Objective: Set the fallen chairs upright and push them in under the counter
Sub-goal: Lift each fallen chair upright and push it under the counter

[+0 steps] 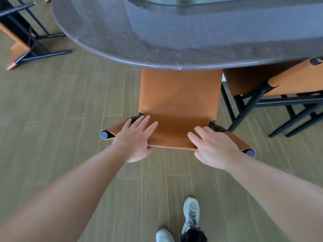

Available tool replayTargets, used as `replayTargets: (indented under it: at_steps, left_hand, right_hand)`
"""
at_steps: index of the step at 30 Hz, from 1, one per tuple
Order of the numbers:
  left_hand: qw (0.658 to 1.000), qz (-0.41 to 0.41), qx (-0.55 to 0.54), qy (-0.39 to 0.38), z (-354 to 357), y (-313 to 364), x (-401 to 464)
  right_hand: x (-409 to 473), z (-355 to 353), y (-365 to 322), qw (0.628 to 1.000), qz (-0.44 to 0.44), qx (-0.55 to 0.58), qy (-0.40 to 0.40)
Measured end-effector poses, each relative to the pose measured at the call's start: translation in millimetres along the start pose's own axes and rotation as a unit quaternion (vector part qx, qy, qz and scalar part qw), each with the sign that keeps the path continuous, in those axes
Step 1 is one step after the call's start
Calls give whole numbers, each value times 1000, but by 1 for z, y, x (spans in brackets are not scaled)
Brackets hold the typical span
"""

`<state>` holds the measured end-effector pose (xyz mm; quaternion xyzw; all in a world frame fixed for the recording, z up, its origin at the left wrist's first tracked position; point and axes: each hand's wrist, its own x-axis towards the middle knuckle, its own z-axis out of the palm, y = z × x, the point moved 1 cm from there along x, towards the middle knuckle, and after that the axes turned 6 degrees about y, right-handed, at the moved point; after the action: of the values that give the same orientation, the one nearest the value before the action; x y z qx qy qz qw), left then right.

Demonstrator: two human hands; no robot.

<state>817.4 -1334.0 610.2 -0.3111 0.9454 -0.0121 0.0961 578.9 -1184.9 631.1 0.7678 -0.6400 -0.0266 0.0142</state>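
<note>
In the middle of the frame an orange chair [178,109] stands upright, its seat already partly hidden beneath the curved edge of the grey counter [104,41], so the step in hand is judged to be the pushing-in. The top of the backrest is held at both ends, probably so that the push is spread evenly and the chair is kept straight as it slides over the wooden floor [61,119]. The left hand [136,138] is laid flat over the left part of the backrest, fingers spread and pointing toward the counter, with the thumb tucked under the near edge. The right hand [215,147] is set likewise on the right part, fingers extended and slightly splayed, the thumb below the edge; neither hand is closed into a fist. Both forearms are stretched forward from the lower corners of the frame. At the right edge a second chair [279,81] is seen tilted against the counter, and at the upper left a third chair [22,41] lies tipped over, so more righting appears to remain.
</note>
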Motion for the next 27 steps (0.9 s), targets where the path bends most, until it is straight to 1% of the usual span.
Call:
replayTargets:
  at_steps: [7, 16, 27]
  left_hand:
    - [999, -13, 10, 35, -17, -15, 43]
    - [999, -18, 20, 20, -34, -36, 97]
    - [999, -10, 34, 38, -43, -56, 149]
  right_hand:
    - [34, -10, 40, 999, 12, 23, 23]
    - [75, -22, 82, 998, 23, 55, 10]
    - [115, -20, 124, 998, 34, 55, 23]
